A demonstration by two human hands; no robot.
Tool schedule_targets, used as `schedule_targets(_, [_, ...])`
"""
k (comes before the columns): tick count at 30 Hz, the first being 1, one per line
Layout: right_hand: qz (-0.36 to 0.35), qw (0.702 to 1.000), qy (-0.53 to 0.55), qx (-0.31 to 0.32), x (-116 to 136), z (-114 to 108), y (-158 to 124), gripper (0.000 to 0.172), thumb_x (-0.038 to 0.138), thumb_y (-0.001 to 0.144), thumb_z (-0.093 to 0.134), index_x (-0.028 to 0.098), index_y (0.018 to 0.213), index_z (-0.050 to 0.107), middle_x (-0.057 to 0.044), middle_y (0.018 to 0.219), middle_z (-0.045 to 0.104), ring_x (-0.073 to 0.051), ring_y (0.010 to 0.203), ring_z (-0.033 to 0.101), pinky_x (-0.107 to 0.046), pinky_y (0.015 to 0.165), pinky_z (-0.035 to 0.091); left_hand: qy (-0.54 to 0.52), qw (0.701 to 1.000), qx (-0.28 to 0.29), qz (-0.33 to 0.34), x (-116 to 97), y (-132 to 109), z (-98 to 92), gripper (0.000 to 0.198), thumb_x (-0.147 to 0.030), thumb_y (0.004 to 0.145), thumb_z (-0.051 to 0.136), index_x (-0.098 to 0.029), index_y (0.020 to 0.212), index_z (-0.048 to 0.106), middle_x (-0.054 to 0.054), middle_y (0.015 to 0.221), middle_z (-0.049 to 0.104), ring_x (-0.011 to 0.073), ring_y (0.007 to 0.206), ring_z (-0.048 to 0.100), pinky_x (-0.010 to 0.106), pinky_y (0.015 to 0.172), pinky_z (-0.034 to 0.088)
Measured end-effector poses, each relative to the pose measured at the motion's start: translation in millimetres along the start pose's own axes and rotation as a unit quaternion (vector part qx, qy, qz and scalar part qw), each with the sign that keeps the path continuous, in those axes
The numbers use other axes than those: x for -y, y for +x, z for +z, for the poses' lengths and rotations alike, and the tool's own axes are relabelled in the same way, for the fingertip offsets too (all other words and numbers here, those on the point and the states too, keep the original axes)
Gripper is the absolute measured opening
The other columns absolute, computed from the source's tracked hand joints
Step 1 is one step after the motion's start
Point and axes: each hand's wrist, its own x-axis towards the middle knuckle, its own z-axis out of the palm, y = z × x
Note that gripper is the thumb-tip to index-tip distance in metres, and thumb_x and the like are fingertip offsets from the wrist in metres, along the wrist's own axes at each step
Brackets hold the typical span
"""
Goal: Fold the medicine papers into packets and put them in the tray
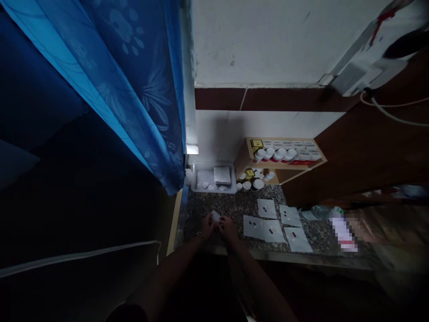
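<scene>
My left hand (208,226) and my right hand (229,228) meet over a speckled granite counter (231,210). Between their fingers both hands pinch a small white paper (216,217), which looks folded. To the right lie several white paper squares, such as one (253,226) and another (266,208), each with small dark pills or tablets on it. The nearest square lies just right of my right hand, not touching it. A bracelet or watch shows on my left wrist.
A white tray (212,179) with folded papers stands at the counter's back. Behind it, a wooden shelf (281,154) holds white-capped bottles and boxes. A blue curtain (140,89) hangs at the left. A plastic bottle (321,212) lies at the right.
</scene>
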Motion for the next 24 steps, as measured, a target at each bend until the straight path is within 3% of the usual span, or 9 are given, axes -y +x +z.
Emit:
schedule_targets(5, [0.02, 0.998, -0.038, 0.045, 5.6, -10.2, 10.4, 0.019, 0.026, 0.083, 0.052, 0.019, 0.087, 0.069, -0.008, 0.104, 0.06, -0.018, 0.1, 0.052, -0.024, 0.082, 0.04, -0.051, 0.997, -0.042, -0.031, -2.7, 2.2, 5.4, 0.048, 0.0, 0.069, 0.054, -0.012, 0.116, 0.051, 0.0, 0.08, 0.061, 0.0112, 0.07, 0.055, 0.021, 0.066, 0.044])
schedule_targets(14, [0.029, 0.996, -0.062, 0.063, 7.6, -12.1, 16.1, 0.018, 0.028, 0.085, 0.051, 0.019, 0.087, 0.067, -0.007, 0.103, 0.059, -0.017, 0.097, 0.053, -0.024, 0.078, 0.039, -0.056, 0.991, -0.083, -0.093, -11.5, 15.6, 4.2, 0.022, -0.006, 0.068, 0.059, -0.013, 0.089, 0.055, 0.0, 0.08, 0.061, 0.0112, 0.07, 0.056, 0.019, 0.064, 0.043])
schedule_targets(24, [0.019, 0.996, -0.061, 0.069, 2.4, -8.6, 18.8, 0.015, 0.028, 0.083, 0.055, 0.019, 0.09, 0.065, -0.007, 0.103, 0.058, -0.018, 0.096, 0.053, -0.025, 0.076, 0.039, -0.012, 0.992, -0.057, -0.109, -15.6, 17.1, -5.7, 0.01, -0.001, 0.063, 0.059, -0.01, 0.066, 0.062, 0.003, 0.069, 0.065, 0.0143, 0.068, 0.058, 0.023, 0.063, 0.043])
